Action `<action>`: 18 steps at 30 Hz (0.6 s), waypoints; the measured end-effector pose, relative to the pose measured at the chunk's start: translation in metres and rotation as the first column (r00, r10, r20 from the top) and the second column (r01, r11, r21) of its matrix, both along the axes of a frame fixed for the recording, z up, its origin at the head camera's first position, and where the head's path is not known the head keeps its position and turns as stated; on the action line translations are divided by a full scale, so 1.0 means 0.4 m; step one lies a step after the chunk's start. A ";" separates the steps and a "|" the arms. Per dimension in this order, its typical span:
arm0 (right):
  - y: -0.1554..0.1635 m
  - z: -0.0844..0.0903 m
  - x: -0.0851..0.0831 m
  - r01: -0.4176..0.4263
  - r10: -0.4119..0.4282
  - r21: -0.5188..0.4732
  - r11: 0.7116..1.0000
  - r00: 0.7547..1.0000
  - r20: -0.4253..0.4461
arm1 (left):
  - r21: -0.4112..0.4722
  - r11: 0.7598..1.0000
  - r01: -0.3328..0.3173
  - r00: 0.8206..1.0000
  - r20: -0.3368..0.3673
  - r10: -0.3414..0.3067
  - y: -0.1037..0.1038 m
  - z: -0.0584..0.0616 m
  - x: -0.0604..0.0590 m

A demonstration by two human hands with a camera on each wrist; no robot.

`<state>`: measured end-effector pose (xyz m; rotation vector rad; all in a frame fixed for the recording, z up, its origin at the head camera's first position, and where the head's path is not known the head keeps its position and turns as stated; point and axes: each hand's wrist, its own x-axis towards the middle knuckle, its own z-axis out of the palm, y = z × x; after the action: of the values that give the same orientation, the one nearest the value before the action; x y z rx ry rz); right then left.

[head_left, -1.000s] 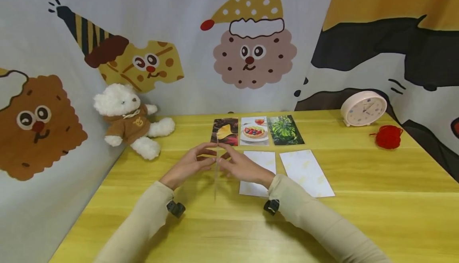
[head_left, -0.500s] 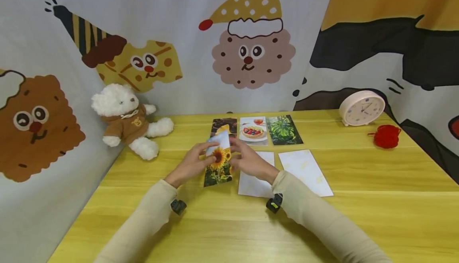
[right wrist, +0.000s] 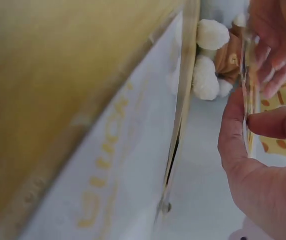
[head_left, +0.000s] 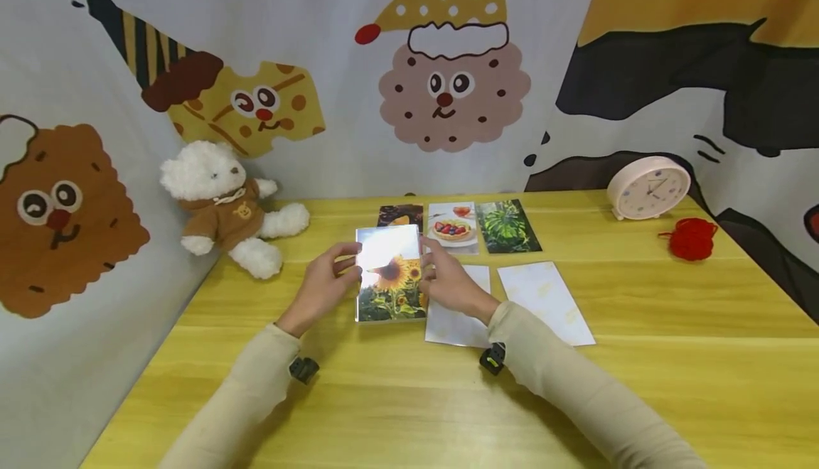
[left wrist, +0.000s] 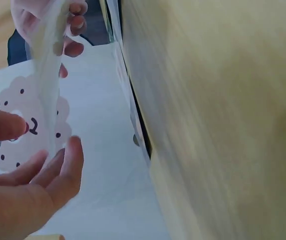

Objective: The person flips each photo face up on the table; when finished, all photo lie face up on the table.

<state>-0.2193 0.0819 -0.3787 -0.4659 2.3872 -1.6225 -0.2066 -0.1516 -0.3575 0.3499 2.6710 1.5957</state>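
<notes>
A glossy photo card [head_left: 392, 288] with sunflowers on it stands tilted above the table, and bright glare covers its upper part. My right hand [head_left: 451, 281] pinches its right edge between thumb and fingers; in the right wrist view the card [right wrist: 248, 75] shows edge-on. My left hand [head_left: 323, 284] is at the opposite edge. In the left wrist view the left thumb [left wrist: 5, 125] stands apart from the card [left wrist: 47, 95], with the relaxed fingertips close to its end. Behind it lies a leaf-picture card [head_left: 399, 214], partly covered.
A fruit tart card [head_left: 453, 229] and a green plant card [head_left: 508, 226] continue the back row. Two white cards [head_left: 457, 320] [head_left: 547, 302] lie face down at right. A teddy bear [head_left: 224, 206] sits back left; a pink clock [head_left: 649, 188] and red yarn [head_left: 692, 239] are back right.
The card has turned from edge-on to showing its sunflower face toward the head camera. My left hand has shifted left to the card's edge, and the right hand has moved slightly right.
</notes>
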 end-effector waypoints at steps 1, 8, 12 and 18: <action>-0.001 0.001 0.001 -0.009 0.010 0.027 1.000 1.000 -0.016 | -0.005 1.000 -0.006 1.000 -0.010 0.006 -0.002 0.003 0.001; 0.006 0.018 0.015 -0.076 0.079 0.152 0.985 0.997 -0.012 | -0.112 0.994 0.006 1.000 -0.016 -0.008 -0.013 0.019 0.002; 0.011 0.029 0.017 -0.090 0.104 0.220 0.971 0.993 -0.055 | -0.157 0.987 0.029 0.999 0.035 -0.024 -0.020 0.015 -0.006; 0.011 0.039 0.017 -0.089 0.142 0.361 0.928 0.982 -0.123 | -0.232 0.971 0.047 0.995 0.093 -0.026 -0.025 -0.002 -0.023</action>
<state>-0.2126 0.0864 -0.3632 -0.6591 2.6271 -1.1063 -0.2158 -0.1615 -0.3584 0.3112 2.7268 1.2359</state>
